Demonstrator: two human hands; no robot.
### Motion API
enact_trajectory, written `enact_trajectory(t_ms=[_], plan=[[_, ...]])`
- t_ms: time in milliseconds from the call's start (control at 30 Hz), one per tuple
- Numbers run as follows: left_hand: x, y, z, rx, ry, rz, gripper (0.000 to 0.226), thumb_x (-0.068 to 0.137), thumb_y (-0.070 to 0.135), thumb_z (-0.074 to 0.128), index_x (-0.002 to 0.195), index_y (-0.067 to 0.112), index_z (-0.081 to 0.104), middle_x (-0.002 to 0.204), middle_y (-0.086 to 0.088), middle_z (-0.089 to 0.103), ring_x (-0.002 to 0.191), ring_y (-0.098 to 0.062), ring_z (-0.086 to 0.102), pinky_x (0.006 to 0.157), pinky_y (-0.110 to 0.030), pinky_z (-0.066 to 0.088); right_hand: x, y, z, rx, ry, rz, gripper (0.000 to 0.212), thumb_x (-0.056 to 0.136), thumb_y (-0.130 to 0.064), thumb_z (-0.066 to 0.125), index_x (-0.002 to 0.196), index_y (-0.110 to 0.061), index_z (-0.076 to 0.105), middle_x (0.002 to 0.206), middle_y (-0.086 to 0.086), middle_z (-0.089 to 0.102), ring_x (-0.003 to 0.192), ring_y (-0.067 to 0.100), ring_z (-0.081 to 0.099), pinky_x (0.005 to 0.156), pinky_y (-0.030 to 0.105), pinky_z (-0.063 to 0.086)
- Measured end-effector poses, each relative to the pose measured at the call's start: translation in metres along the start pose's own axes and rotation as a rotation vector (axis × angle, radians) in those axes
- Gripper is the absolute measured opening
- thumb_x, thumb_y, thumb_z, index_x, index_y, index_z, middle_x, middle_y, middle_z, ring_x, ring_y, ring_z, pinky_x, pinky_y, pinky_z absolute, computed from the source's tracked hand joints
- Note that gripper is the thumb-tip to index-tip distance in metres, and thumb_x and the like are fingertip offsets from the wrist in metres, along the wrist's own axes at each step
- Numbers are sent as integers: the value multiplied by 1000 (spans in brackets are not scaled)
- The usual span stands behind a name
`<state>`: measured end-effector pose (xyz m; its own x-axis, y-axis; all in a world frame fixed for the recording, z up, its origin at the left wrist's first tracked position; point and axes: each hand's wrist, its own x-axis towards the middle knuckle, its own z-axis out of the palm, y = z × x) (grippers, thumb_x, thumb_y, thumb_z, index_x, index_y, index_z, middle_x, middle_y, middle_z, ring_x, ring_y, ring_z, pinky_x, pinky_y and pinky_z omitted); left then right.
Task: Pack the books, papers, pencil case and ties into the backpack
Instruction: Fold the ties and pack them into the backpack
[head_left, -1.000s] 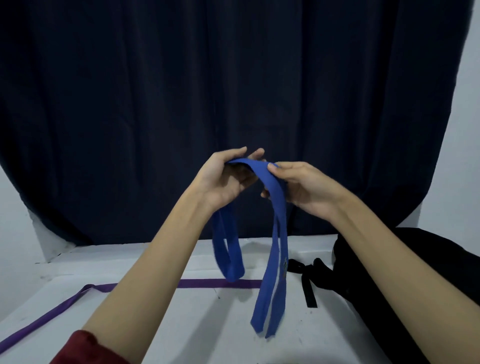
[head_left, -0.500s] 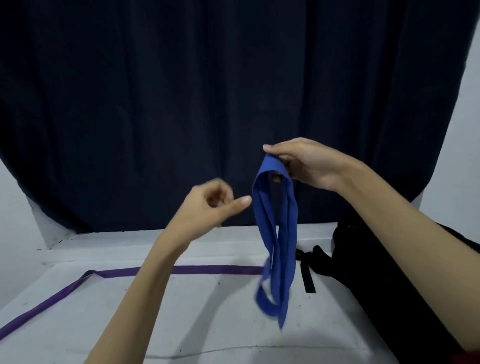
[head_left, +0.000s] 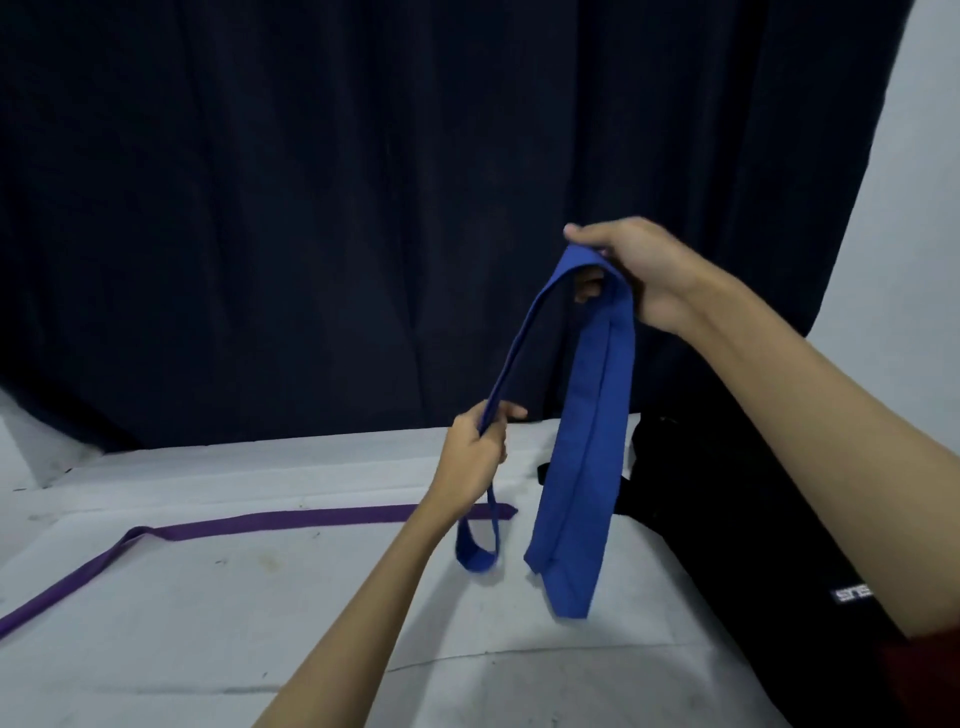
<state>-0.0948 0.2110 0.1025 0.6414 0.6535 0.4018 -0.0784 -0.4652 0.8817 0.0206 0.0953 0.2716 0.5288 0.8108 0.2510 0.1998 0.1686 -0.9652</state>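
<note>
A blue tie (head_left: 587, 441) hangs folded over my right hand (head_left: 636, 270), which pinches its top fold high above the table. The wide end dangles to the right, and the narrow part slants down to the left. My left hand (head_left: 475, 457) grips that narrow part lower down, and a loop of it hangs below the fist. A purple tie (head_left: 291, 522) lies flat across the white table, running off to the left. The black backpack (head_left: 737, 525) lies on the table at the right, under my right forearm.
The white table top (head_left: 234, 634) spreads in front of me. A dark curtain (head_left: 363, 208) hangs behind it. A black strap (head_left: 543, 470) of the backpack sticks out behind the blue tie. White wall shows at the far right.
My left hand, which had let go of the blue tie, has moved right and down and now grips its narrow part. My right hand stays up, holding the fold.
</note>
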Motion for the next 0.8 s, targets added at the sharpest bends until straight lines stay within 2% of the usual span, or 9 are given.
enact_trajectory(t_ms=[100,233,333,433,533,567,633,700,800], plan=[[-5,-29,3,26,15,-114,34,94,0,37,83,16,65,52,5,34,52,-14,31,56,-29,32,3,-6,-9,73,76,-33,37,95,-23,53,59,-14,49,43,-4,51,39,8,49,46,21,43],[-6,-47,5,59,15,-183,31,93,-1,40,77,13,63,51,4,34,46,-11,27,45,-18,27,2,-4,-10,37,91,-28,37,95,-24,53,60,-14,49,43,-5,50,39,7,48,45,20,42],[-13,-62,9,96,-67,-212,33,93,-1,43,72,15,63,61,-4,42,52,-14,33,50,-20,29,5,-9,-15,263,123,-47,37,96,-20,51,60,-15,45,41,-6,43,38,7,42,45,20,36],[-21,-75,14,119,-74,-262,32,91,0,47,69,17,64,72,-9,54,63,-19,43,55,-20,35,7,-12,-18,247,132,-54,37,96,-19,50,60,-15,43,40,-7,41,37,7,37,46,20,32],[-18,-69,9,216,-225,-308,17,85,3,58,92,18,62,75,-1,54,63,-15,46,55,-17,39,5,-8,-12,226,118,-53,37,97,-21,49,60,-15,44,41,-7,43,37,7,38,45,21,33],[-14,-62,5,263,-331,-312,29,83,5,62,107,20,57,85,-1,56,70,-14,51,61,-19,43,4,-7,-10,206,107,-52,36,97,-22,49,61,-15,45,43,-6,44,39,7,39,46,21,34],[-4,-41,-3,203,-444,-257,59,79,11,69,130,24,42,117,2,55,100,-13,54,80,-22,46,2,-5,-8,145,70,-49,35,96,-24,51,63,-15,49,49,-5,48,44,8,43,49,21,38],[4,-6,-7,-61,-407,-121,76,74,27,74,139,29,35,135,6,50,122,-11,48,95,-23,41,0,-4,-4,76,9,-47,33,96,-27,52,66,-14,52,54,-3,51,47,8,47,51,21,41],[11,50,-7,-353,-280,38,66,78,44,69,136,34,38,130,16,55,120,-1,52,95,-23,42,-1,-1,2,3,-68,-57,27,94,-30,55,72,-14,56,64,0,53,54,9,51,59,21,45]])
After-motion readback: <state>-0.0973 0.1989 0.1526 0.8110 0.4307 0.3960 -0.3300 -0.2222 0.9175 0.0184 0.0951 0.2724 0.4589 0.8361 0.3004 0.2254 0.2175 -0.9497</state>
